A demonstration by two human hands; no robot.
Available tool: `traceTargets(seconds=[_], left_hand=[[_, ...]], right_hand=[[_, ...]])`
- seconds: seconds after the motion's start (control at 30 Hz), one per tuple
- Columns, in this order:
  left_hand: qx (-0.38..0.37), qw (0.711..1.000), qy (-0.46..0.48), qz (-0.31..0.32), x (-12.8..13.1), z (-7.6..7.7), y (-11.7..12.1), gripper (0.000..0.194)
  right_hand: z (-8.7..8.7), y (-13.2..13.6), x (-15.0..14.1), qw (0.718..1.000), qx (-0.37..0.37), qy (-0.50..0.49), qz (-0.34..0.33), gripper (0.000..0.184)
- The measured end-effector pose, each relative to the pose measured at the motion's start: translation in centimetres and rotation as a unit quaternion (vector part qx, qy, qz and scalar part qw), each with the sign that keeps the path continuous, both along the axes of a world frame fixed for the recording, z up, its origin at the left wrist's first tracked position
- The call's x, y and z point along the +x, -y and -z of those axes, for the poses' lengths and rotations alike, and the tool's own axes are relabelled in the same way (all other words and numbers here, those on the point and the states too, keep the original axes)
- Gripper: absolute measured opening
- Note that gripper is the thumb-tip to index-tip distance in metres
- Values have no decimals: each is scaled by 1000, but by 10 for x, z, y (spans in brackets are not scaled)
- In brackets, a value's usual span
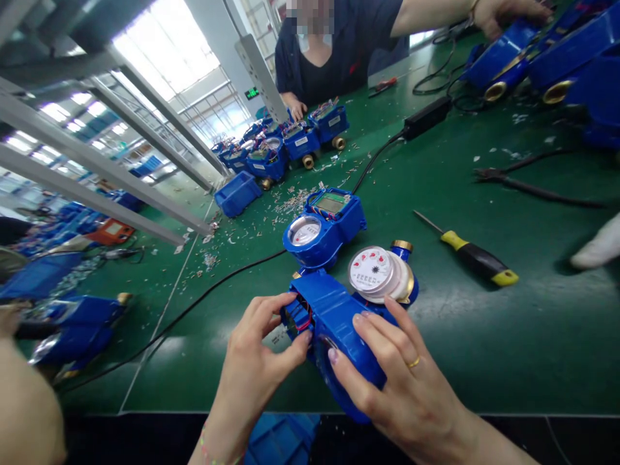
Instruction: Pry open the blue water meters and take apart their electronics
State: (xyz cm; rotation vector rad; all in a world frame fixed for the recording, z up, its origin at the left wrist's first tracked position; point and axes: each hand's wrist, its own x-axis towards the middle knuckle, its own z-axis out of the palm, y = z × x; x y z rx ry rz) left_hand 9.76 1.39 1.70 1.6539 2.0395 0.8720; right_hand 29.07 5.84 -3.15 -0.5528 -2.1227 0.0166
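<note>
Glossy blue meter housing (334,300), tilted

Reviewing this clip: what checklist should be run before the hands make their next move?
1. Left hand on the wired module: ok, thumb and fingertips touch it.
2. Right hand on the blue housing: ok.
3. Wires unpinched: cannot tell, partly hidden.
4. Screwdriver clear of both hands: ok, lying to the right.
5. Bench free of scraps: not ok, bits scattered.
</note>
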Motion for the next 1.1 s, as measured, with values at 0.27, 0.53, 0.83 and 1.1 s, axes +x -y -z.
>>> traceTargets(seconds=[0.27, 0.53, 0.83, 1.1], left_hand=[[32, 995, 92, 33, -14, 5, 1, 35], [65, 997, 44, 13, -5, 9, 0, 34], [58, 993, 98, 24, -12, 7, 0, 33], [7, 996, 89, 0, -10, 2, -9, 32]], right_hand=[[2, -1, 0, 1000, -17, -4, -17, 24], [2, -2, 3, 1000, -27, -8, -5, 29], [1, -3, 2, 999, -33, -9, -6, 25], [-1, -10, 7, 992, -121, -7, -46, 29]])
